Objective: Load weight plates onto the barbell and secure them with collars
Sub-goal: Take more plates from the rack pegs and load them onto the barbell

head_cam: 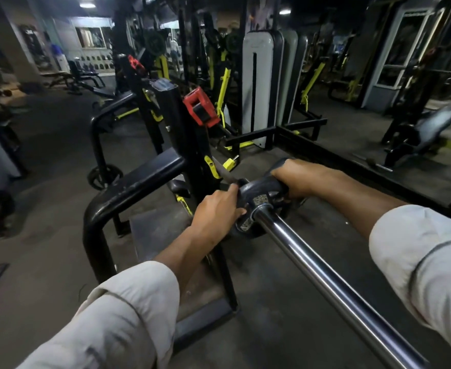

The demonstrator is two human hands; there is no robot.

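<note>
You have both hands on 1 dark weight plate [261, 186] that sits on the chrome barbell [325, 272], far down the sleeve near the rack end. Your left hand [217, 209] curls its fingers round the plate's left rim, thumb side toward the bar. Your right hand [294, 177] grips the plate's upper right rim, fingers wrapped over the top edge. The plate lies between your 2 hands, bar running through its hub and back toward you at lower right. Both sleeves are light grey. Just left of the plate stands a black rack upright [181, 129] with a red clamp-like piece [201, 107] on it. A black curved tube rail [128, 190] passes left of your left hand.
</note>
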